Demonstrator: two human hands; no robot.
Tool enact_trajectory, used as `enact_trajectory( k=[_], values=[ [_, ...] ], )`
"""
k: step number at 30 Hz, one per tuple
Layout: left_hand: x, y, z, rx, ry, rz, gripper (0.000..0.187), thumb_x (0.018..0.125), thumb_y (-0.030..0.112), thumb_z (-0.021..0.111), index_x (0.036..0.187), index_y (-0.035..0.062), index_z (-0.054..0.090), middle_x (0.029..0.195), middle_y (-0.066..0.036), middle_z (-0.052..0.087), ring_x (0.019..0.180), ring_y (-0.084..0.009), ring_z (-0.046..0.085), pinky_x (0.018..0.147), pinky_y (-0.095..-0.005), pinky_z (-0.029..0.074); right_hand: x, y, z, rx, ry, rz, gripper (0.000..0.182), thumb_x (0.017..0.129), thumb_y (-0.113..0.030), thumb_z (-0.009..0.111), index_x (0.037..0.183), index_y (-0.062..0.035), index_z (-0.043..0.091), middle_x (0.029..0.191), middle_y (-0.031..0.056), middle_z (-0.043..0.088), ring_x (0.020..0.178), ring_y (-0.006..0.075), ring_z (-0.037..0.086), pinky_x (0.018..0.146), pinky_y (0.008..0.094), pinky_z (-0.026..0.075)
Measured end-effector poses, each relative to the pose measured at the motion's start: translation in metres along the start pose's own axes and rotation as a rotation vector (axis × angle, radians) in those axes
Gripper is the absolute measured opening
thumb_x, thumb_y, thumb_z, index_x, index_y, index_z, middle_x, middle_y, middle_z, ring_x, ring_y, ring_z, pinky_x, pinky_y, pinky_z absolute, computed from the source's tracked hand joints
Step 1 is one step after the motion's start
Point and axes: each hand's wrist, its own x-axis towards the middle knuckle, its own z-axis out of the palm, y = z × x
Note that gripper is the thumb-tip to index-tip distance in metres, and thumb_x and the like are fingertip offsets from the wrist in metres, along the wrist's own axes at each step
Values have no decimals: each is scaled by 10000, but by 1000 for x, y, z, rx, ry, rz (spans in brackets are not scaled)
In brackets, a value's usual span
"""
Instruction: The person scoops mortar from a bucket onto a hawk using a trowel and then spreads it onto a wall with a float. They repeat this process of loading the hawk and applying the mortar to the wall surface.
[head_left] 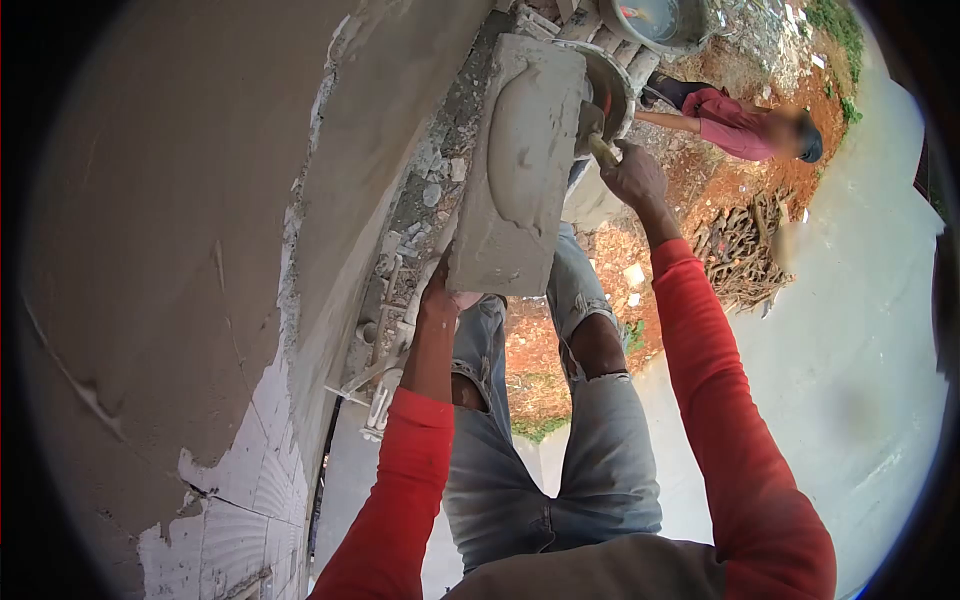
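Seen from the head, a long board [500,272] is lying just past 12 o'clock of the view's centre, slanting in line with the forearms and carrying a smooth mound of grey mortar [525,140]. The left hand [438,286] is meeting the board's near end, just off centre toward 10 o'clock, seemingly supporting it from below; because the board is hiding most of the fingers, whether this grip is closing on anything cannot be told. Between 1 and 2 o'clock, the right hand [635,178] is wrapping its grip around the handle of a trowel [603,152], whose dark blade is sitting beside the board's edge. A bucket [622,88] is standing at 1 o'clock, partly behind the board, presumably so that container, blade and board are sharing one short reach. Farther out at 1 o'clock, a basin [650,46] is holding liquid. The board's broad face is facing upward, probably keeping the soft load from sliding. A grey-coated wall [160,200] is filling 9 to 10 o'clock, close to the board-bearing side, while a co-worker [735,122] is reaching toward the bucket from 2 o'clock.
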Motion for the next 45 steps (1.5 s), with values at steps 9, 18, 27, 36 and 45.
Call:
enact_trajectory(
  k=[9,18,27,36,45],
  values=[
    [-171,-47,203,309,-124,152,497,1036,352,581,1461,98,546,1431,-94,617,1275,-288,608,1083,-470,499,-262,-146,-137,1657,-747,-160,391,974,-232,680,1301,-22,642,1150,73,716,989,181,695,850,372,573],
    [-389,-100,346,688,-186,349,513,1033,326,580,1483,86,519,1460,-123,590,1308,-321,587,1092,-506,492,-405,-247,-204,1157,-733,-880,597,859,-142,815,1391,-71,554,1326,65,644,1199,235,635,1044,446,513],
    [-597,-139,394,281,-444,770,553,1025,296,584,1517,69,475,1510,-164,544,1367,-384,544,1096,-573,483,-538,-412,-207,420,-245,-1560,312,727,-98,728,1035,-57,756,1081,146,733,1004,330,699,1002,491,501],
    [-622,-117,452,1045,208,1670,491,969,22,659,1443,24,530,1394,-163,607,1232,-290,641,1029,-521,565,-621,-531,-233,1080,-933,-1360,217,967,-106,685,1146,3,629,1013,116,695,724,211,658,625,346,534],
    [-622,-105,493,896,173,1773,323,1002,5,640,1318,-46,592,1237,-131,675,1097,-196,667,918,-414,636,-630,-559,-250,1013,-844,-1317,232,1004,-137,671,1179,12,641,1055,98,697,723,161,648,595,301,546]
  ],
)
